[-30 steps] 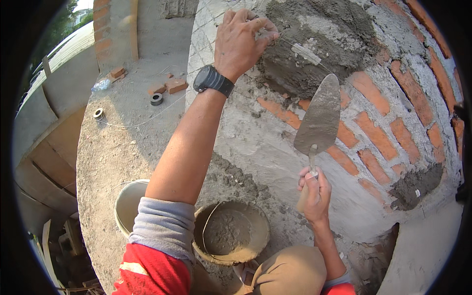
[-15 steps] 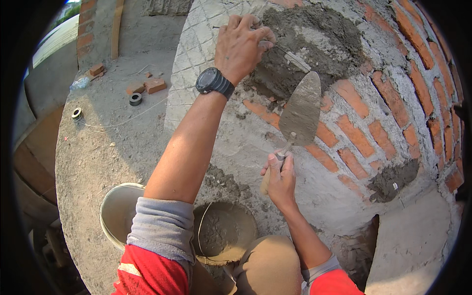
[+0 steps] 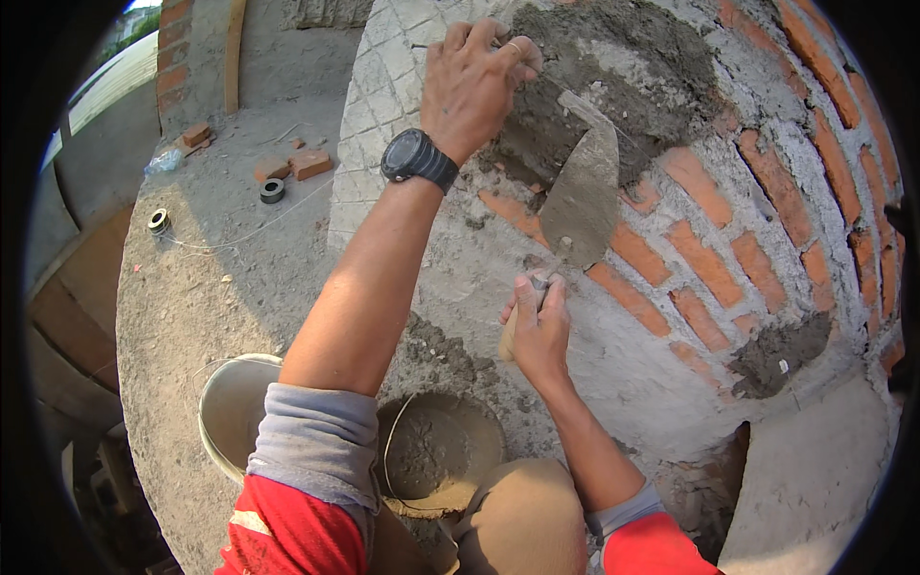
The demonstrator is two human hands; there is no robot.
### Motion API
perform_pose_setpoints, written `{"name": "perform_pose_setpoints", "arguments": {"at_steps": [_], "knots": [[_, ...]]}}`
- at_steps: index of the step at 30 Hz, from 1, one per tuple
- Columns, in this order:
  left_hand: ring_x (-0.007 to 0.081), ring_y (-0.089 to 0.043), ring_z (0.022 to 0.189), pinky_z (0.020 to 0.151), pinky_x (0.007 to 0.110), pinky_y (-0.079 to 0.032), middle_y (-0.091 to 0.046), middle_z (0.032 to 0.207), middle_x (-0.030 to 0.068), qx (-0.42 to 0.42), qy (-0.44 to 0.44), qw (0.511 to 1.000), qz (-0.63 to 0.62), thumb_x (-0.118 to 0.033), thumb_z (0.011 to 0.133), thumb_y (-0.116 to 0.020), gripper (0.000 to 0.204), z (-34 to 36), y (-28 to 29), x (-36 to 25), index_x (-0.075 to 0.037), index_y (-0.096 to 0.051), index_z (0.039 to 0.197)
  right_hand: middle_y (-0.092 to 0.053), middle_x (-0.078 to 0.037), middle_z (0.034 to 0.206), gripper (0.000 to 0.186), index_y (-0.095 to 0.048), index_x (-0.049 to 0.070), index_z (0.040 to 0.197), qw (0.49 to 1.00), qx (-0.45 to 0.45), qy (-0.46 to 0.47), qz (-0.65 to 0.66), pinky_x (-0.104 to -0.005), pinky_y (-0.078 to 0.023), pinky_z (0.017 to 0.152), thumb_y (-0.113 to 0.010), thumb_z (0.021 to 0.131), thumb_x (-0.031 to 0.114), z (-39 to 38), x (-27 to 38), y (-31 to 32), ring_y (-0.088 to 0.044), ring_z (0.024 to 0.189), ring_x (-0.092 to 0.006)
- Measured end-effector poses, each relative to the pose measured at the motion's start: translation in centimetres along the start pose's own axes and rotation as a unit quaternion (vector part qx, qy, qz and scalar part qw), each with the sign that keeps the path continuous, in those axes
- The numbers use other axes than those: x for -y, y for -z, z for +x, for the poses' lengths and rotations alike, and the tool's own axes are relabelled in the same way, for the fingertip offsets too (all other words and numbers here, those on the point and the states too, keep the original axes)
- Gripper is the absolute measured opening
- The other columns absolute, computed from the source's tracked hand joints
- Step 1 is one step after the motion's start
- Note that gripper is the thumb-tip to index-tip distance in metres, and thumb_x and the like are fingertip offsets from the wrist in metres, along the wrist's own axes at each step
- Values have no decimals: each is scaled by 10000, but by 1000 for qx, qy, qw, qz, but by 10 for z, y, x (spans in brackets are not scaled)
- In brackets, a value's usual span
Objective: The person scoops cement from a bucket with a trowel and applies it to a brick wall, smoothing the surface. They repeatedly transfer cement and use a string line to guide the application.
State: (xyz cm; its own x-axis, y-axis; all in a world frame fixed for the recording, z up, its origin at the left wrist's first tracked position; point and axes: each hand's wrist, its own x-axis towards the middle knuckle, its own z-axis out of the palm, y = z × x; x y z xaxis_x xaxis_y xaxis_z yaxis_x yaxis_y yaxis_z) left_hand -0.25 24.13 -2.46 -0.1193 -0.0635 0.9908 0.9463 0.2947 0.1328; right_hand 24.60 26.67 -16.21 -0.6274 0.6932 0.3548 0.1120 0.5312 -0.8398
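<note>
My right hand (image 3: 539, 326) is wrapped round the handle of a pointed bricklaying trowel. Its mortar-smeared blade (image 3: 583, 196) points up the wall, the tip at a small pale strip (image 3: 582, 108) lying against a patch of wet grey mortar (image 3: 661, 67). At the left edge of that mortar is my left hand (image 3: 472, 81), its fingers curled and pressed together; their tips are partly hidden, so what they pinch does not show. A thin line runs from near these fingers across the mortar. A black watch is on my left wrist.
Exposed red brickwork (image 3: 704, 259) curves off to the right, and scored plaster (image 3: 374, 134) lies left of the mortar. Below stand a mortar bucket (image 3: 494, 446) and a pale bucket (image 3: 216, 412). Brick pieces (image 3: 309, 165), a black roll (image 3: 272, 191) and a spool of line (image 3: 159, 221) lie at left.
The trowel blade has tilted, and its tip has shifted slightly up and left to the pale strip, whose upper end has moved up. My left hand stays in nearly the same place.
</note>
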Motion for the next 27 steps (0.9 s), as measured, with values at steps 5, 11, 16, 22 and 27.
{"name": "perform_pose_setpoints", "arguments": {"at_steps": [5, 11, 16, 22, 27], "knots": [[257, -560, 1096, 915, 480, -449, -615, 1110, -13, -19, -23, 1000, -3, -205, 936, -718, 175, 4, 10, -2, -329, -767, 1048, -593, -45, 787, 327, -486, 32, 1057, 1000, 6, 21, -7, -306, -514, 608, -560, 1096, 348, 10, 4, -13, -613, 663, -125], [327, -553, 1075, 909, 476, -456, -597, 1096, 95, 66, 17, 995, -75, -188, 901, -672, 150, 9, 28, -9, -194, -708, 1046, -603, -52, 774, 336, -477, 41, 1022, 1000, -11, -22, -14, -312, -513, 606, -568, 1092, 357, 8, 9, -17, -624, 662, -131], [332, -555, 1080, 909, 484, -459, -603, 1082, 97, 56, 4, 996, -73, -188, 900, -673, 151, 11, 29, -11, -191, -717, 1044, -601, -49, 767, 350, -483, 37, 1023, 1000, 0, 21, -16, -314, -512, 604, -567, 1091, 370, 17, 9, -23, -619, 657, -129], [337, -560, 1085, 910, 485, -462, -614, 1108, 99, 57, 9, 997, -56, -198, 899, -682, 141, 11, 30, -9, -187, -732, 1031, -603, -51, 760, 381, -475, 37, 1005, 1000, 5, 2, 23, -313, -522, 603, -558, 1091, 399, 17, 15, -28, -618, 646, -133], [337, -559, 1094, 915, 486, -462, -620, 1127, 97, 66, 6, 995, -71, -204, 893, -693, 160, 9, 28, -8, -177, -733, 1045, -599, -41, 753, 383, -498, 39, 983, 998, 29, 53, -31, -306, -529, 599, -566, 1087, 402, 27, 20, -28, -611, 643, -121]]}}
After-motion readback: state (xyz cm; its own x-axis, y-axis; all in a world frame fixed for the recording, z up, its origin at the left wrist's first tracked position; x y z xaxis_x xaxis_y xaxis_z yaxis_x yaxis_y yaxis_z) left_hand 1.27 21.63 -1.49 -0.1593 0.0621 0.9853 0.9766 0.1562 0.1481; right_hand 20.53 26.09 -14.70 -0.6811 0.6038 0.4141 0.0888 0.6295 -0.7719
